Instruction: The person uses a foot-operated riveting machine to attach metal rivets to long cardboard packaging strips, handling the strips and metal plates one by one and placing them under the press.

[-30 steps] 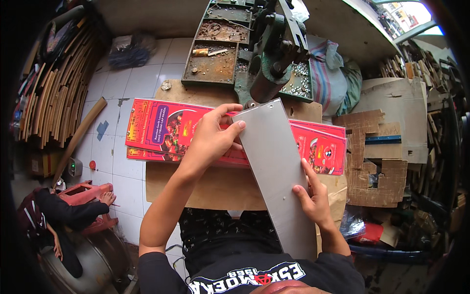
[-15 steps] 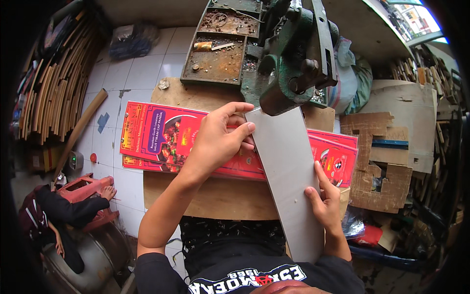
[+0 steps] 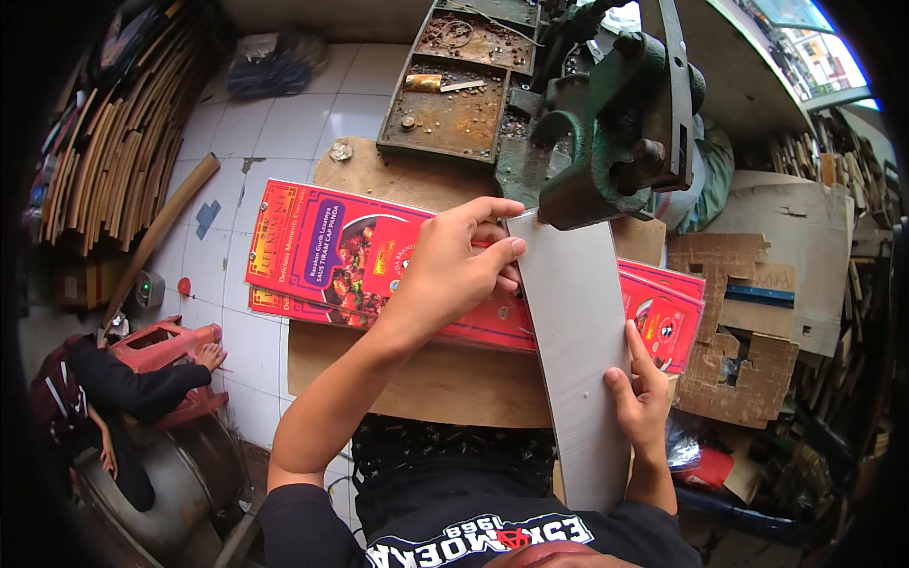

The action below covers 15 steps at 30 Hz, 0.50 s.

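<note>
A long grey-white flat panel slants from my lap up to a green cast-metal press, its far end beneath the press's rounded nose. My left hand is at the panel's far left corner, index fingertip on the corner and thumb at the edge. Its other fingers curl inward, partly hidden. My right hand grips the panel's right edge, thumb on top and some fingers out of sight behind. Below the panel, red printed signs with food pictures lie stacked on a wooden board.
A rusty compartment tray with small metal bits stands beside the press. Cut cardboard lies at right. Wooden strips lean at far left. Another person's hand rests by a red plastic stool.
The whole view has shifted slightly, so the press and signs appear farther right. Both hands keep nearly the same places on the panel.
</note>
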Each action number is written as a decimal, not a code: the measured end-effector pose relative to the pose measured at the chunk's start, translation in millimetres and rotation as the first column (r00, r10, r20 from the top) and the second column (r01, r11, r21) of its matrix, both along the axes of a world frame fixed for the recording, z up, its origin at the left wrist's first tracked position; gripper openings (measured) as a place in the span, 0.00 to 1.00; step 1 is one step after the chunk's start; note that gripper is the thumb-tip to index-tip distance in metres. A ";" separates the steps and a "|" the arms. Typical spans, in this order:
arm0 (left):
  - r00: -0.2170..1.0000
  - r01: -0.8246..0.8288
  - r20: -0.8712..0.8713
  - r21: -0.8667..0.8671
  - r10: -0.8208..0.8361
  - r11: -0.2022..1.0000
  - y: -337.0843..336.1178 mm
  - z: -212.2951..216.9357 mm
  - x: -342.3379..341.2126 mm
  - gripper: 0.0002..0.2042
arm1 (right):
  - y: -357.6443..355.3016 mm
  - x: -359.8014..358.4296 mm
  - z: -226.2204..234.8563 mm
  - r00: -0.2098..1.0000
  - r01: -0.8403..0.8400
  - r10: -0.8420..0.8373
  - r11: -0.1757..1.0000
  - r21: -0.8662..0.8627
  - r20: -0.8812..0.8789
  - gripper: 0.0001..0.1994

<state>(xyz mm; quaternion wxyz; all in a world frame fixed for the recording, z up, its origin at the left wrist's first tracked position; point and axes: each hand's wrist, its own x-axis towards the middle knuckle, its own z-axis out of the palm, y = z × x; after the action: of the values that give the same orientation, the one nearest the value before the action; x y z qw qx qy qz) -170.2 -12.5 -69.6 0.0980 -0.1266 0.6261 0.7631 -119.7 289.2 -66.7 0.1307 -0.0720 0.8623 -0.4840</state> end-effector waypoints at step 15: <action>1.000 -0.014 -0.019 -0.037 0.013 0.999 1.2 -1.8 1.3 0.18 | -5.7 0.7 10.6 0.998 -0.022 0.022 1.000 -0.002 0.063 0.30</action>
<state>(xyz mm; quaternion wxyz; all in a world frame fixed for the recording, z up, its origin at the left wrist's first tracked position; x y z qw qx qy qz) -168.9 -11.4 -71.4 0.0846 -0.1256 0.6404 0.7530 -119.0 283.5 -56.1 0.1631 -0.0665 0.8565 -0.4851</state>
